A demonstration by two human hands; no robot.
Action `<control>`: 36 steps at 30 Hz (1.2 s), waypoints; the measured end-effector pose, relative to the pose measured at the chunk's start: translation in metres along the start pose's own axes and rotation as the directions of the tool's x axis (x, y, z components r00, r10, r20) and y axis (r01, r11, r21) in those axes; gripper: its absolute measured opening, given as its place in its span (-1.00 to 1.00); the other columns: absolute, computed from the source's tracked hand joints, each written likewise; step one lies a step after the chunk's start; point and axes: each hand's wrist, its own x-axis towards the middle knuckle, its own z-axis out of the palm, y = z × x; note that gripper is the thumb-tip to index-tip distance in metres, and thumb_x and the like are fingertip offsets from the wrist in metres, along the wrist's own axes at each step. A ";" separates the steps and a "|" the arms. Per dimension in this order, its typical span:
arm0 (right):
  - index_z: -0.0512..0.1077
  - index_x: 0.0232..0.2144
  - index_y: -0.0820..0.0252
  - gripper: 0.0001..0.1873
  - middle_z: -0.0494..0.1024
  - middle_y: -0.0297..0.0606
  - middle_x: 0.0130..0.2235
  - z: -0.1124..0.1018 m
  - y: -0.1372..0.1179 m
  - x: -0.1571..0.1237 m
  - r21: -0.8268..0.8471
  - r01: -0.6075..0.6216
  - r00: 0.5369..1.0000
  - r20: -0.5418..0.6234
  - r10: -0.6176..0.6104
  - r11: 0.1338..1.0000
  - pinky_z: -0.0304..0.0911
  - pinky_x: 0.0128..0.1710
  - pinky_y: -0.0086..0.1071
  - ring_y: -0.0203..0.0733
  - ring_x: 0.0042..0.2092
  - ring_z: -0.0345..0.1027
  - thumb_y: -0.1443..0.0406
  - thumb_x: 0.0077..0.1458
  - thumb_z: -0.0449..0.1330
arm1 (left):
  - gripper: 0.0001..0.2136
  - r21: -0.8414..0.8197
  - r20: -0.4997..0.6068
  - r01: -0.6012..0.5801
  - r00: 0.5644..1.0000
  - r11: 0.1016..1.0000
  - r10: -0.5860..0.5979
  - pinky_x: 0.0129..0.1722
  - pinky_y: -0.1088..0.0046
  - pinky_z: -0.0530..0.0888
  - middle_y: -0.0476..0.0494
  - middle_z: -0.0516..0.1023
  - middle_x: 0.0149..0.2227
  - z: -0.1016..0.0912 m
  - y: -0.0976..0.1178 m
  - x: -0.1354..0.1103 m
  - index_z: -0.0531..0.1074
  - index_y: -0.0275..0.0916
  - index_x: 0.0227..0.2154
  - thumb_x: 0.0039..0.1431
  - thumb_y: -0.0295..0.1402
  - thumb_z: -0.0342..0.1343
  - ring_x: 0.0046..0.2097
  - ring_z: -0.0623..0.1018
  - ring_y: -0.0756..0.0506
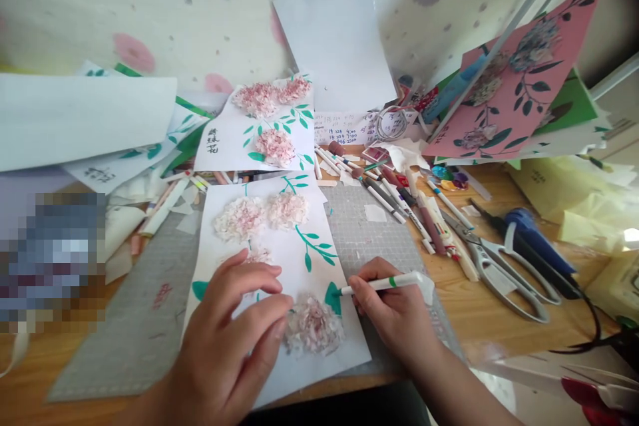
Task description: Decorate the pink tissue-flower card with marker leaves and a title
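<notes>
In my right hand (387, 299) is a white marker (394, 281) with a green band, its tip touching a green leaf (332, 297) drawn on the white paper (279, 266). Just below that leaf a crumpled, pinkish-white flower (315, 325) is stuck to the sheet. My left hand (229, 326) rests over the lower left part of the paper, fingers spread and slightly bent, with nothing held. It partly hides another flower (254, 254). Higher on the sheet are two more raised flowers (240, 217) and a leafy green sprig (314, 247).
A grey cutting mat (124, 319) lies under the paper. Behind stands a finished-looking flower sheet (224, 140). To the right are scattered markers (384, 200), large scissors (499, 263), a blue-and-black corded tool (539, 246) and a pink flower picture (529, 86).
</notes>
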 end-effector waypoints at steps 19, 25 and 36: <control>0.53 -0.22 0.16 -0.77 0.43 -0.37 -0.54 -0.010 0.020 -0.027 0.317 0.111 0.935 -0.356 0.010 0.942 0.40 -0.30 -0.24 -0.17 -0.41 0.42 0.14 0.22 0.19 | -0.83 0.136 -0.040 0.185 0.983 0.973 -0.181 0.12 0.44 0.28 -0.08 0.40 -0.04 -0.028 -0.004 -0.099 0.46 -0.08 -0.09 0.30 -0.33 0.07 0.03 0.41 -0.10; 0.45 0.01 0.03 -0.64 0.53 -0.25 -0.15 -0.007 0.019 -0.022 0.353 0.055 0.932 -0.355 0.079 0.934 0.37 -0.24 -0.25 -0.20 -0.30 0.45 0.08 0.21 0.20 | -0.67 0.287 0.089 0.100 0.987 0.953 -0.130 0.35 0.42 0.03 -0.07 0.39 0.12 -0.036 -0.007 -0.124 0.42 -0.07 0.02 0.24 -0.10 0.15 0.19 0.34 -0.13; 0.50 -0.06 0.15 -0.64 0.52 -0.36 -0.50 -0.009 0.014 -0.026 0.194 0.066 0.950 -0.311 -0.002 0.979 0.30 -0.33 -0.28 -0.17 -0.41 0.42 0.08 0.21 0.20 | -0.88 0.224 0.054 0.196 0.976 0.955 -0.213 0.27 0.21 0.21 -0.10 0.49 -0.03 -0.036 -0.001 -0.117 0.43 -0.11 -0.18 0.24 -0.42 0.11 0.08 0.45 -0.15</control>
